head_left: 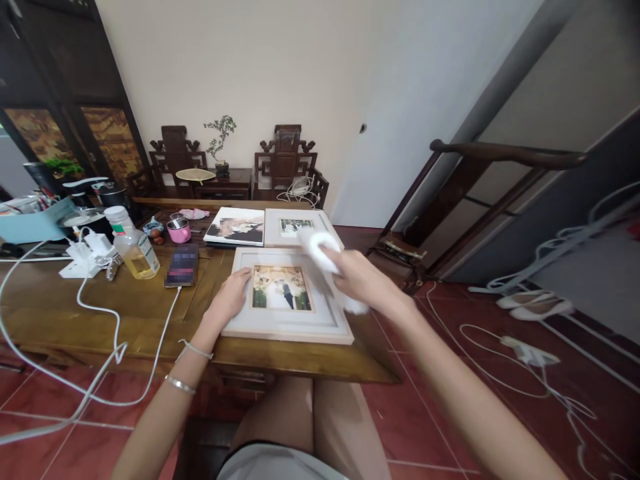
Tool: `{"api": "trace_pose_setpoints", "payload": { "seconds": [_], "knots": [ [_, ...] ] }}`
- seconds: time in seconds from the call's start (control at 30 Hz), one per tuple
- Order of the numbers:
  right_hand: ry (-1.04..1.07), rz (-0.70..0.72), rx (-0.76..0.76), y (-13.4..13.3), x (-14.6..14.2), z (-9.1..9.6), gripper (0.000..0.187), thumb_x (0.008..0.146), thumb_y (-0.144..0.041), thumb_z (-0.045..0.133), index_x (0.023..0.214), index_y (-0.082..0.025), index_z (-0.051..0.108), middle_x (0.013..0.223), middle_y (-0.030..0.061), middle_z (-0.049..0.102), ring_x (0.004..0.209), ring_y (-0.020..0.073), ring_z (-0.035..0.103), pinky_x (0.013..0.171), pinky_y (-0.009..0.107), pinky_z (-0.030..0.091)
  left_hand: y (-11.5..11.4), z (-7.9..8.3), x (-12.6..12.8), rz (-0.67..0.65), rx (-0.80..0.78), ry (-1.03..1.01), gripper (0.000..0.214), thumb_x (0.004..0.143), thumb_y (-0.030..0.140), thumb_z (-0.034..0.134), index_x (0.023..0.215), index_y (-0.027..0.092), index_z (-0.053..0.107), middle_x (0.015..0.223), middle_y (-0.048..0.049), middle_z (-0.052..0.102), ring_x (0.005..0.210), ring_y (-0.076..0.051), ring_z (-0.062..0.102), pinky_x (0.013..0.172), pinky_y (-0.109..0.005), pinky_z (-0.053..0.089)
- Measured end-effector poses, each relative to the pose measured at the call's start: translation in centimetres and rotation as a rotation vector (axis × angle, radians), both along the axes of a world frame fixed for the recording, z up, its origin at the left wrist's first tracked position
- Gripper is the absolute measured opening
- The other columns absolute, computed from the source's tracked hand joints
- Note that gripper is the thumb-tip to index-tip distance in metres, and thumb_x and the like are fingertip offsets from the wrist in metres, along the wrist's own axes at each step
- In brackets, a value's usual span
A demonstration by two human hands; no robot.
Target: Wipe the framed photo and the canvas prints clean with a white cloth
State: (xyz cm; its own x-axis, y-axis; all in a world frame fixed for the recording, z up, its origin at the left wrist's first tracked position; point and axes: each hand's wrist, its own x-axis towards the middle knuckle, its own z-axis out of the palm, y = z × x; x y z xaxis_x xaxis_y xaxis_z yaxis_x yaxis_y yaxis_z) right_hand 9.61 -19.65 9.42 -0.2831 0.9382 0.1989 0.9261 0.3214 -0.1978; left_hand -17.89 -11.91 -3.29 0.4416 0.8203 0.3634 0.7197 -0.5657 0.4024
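A pale picture frame (287,331) lies flat near the table's front edge, with a wedding photo (281,288) inside a wide white mat. My left hand (231,293) grips the left side of this frame, its fingertips over the edge. In my right hand (367,280) is a bunched white cloth (325,250), held over the frame's upper right part. Motion blurs the cloth, and whether it touches the frame I cannot tell. Just behind lie a second white picture frame (323,233) and a white-and-black photo album or print (235,227).
Left on the wooden table (200,327) are a phone (182,265) on a charging cable, a bottle of yellow liquid (133,247), a pink cup (179,231), a power strip (90,257) and a blue box (37,220). A wooden chair (500,153) stands at right; cables cross the floor.
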Motion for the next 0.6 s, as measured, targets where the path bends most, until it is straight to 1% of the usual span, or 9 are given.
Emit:
{"api": "trace_pose_setpoints", "payload": {
  "seconds": [0.03, 0.1, 0.17, 0.23, 0.27, 0.33, 0.4, 0.47, 0.6],
  "knots": [
    [0.011, -0.038, 0.122, 2.0, -1.0, -0.4, 0.064, 0.069, 0.006, 0.039, 0.127, -0.014, 0.055, 0.113, 0.015, 0.065, 0.099, 0.0281, 0.062, 0.087, 0.04, 0.045, 0.0, 0.0, 0.0, 0.005, 0.004, -0.007, 0.059, 0.075, -0.007, 0.036, 0.126, 0.014, 0.056, 0.136, -0.0115, 0.054, 0.13, -0.02, 0.046, 0.111, -0.039, 0.036],
    [-0.032, 0.011, 0.298, 5.8, -3.7, -1.4, 0.065, 0.069, 0.01, 0.039, 0.126, -0.016, 0.056, 0.138, 0.0163, 0.049, 0.125, 0.0328, 0.045, 0.103, 0.051, 0.031, 0.0, -0.1, -0.1, 0.009, 0.014, -0.025, 0.055, 0.077, -0.006, 0.037, 0.124, 0.013, 0.058, 0.135, -0.0126, 0.055, 0.128, -0.021, 0.048, 0.11, -0.04, 0.037],
    [-0.134, 0.244, 0.28, 8.7, -6.8, -2.8, 0.056, 0.072, 0.007, 0.047, 0.124, -0.013, 0.057, 0.146, 0.0175, 0.04, 0.137, 0.0331, 0.029, 0.11, 0.052, 0.021, 0.1, 0.0, -0.2, -0.004, 0.025, -0.044, 0.055, 0.075, -0.007, 0.038, 0.122, 0.013, 0.059, 0.134, -0.0124, 0.056, 0.127, -0.022, 0.049, 0.109, -0.041, 0.037],
    [-0.201, 0.433, 0.172, 10.6, -9.4, -4.2, 0.051, 0.076, 0.002, 0.054, 0.124, -0.014, 0.058, 0.145, 0.0187, 0.041, 0.136, 0.0284, 0.033, 0.111, 0.045, 0.02, 0.1, 0.2, -0.2, -0.022, 0.024, -0.052, 0.057, 0.072, -0.008, 0.038, 0.119, 0.013, 0.061, 0.13, -0.012, 0.059, 0.125, -0.022, 0.051, 0.108, -0.042, 0.038],
    [-0.217, 0.479, 0.124, 11.1, -10.4, -4.8, 0.049, 0.078, -0.001, 0.055, 0.124, -0.014, 0.058, 0.143, 0.0186, 0.044, 0.133, 0.0262, 0.038, 0.11, 0.042, 0.022, 0.1, 0.4, -0.2, -0.027, 0.02, -0.053, 0.057, 0.071, -0.008, 0.038, 0.117, 0.013, 0.062, 0.128, -0.0121, 0.06, 0.123, -0.023, 0.053, 0.107, -0.042, 0.039],
    [-0.221, 0.488, 0.07, 11.5, -11.2, -5.6, 0.045, 0.081, -0.004, 0.056, 0.124, -0.017, 0.058, 0.136, 0.0162, 0.052, 0.127, 0.0237, 0.046, 0.107, 0.039, 0.027, 0.1, 0.6, -0.2, -0.045, 0.021, -0.056, 0.056, 0.071, -0.009, 0.037, 0.116, 0.013, 0.063, 0.124, -0.0126, 0.062, 0.121, -0.023, 0.054, 0.106, -0.041, 0.041],
    [-0.219, 0.461, 0.054, 11.3, -10.5, -6.0, 0.039, 0.083, -0.01, 0.058, 0.121, -0.019, 0.061, 0.128, 0.0131, 0.059, 0.122, 0.024, 0.05, 0.105, 0.039, 0.03, 0.1, 0.7, -0.1, -0.081, 0.033, -0.074, 0.057, 0.07, -0.009, 0.037, 0.117, 0.013, 0.063, 0.126, -0.0119, 0.061, 0.122, -0.022, 0.053, 0.107, -0.039, 0.04],
    [-0.226, 0.429, 0.036, 10.9, -8.5, -5.9, 0.035, 0.082, -0.016, 0.06, 0.117, -0.021, 0.064, 0.124, 0.0116, 0.062, 0.118, 0.0252, 0.054, 0.102, 0.038, 0.032, 0.2, 0.4, -0.1, -0.091, 0.043, -0.098, 0.058, 0.071, -0.009, 0.036, 0.118, 0.014, 0.062, 0.13, -0.011, 0.059, 0.124, -0.021, 0.052, 0.109, -0.038, 0.038],
    [-0.277, 0.315, -0.015, 9.8, -2.6, -5.0, 0.042, 0.078, -0.002, 0.053, 0.113, -0.021, 0.068, 0.115, 0.0091, 0.068, 0.103, 0.0236, 0.062, 0.093, 0.033, 0.039, 0.3, -0.7, -0.1, 0.004, 0.021, -0.1, 0.054, 0.074, -0.007, 0.036, 0.119, 0.011, 0.061, 0.132, -0.0141, 0.057, 0.126, -0.022, 0.05, 0.11, -0.042, 0.037]
  ]
}}
